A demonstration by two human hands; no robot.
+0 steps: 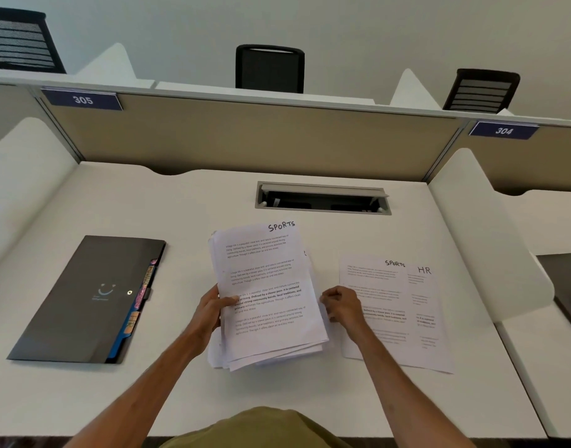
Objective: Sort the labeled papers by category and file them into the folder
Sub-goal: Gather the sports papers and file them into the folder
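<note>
White bench [84, 202] carries three groups of items. Centre: a stack of papers [268, 295], top sheet marked "SPORTS", held raised at its near part. The left hand [213, 307] grips the stack's left edge, thumb on top. The right hand [340, 305] has fingers curled, pinching the stack's right edge. To the right, lying flat: a sheet marked "SPORTS" [374, 305] overlapping a sheet marked "HR" [428, 305]. To the left, well apart: a dark folder [84, 299], closed, coloured tabs showing along its right edge.
</note>
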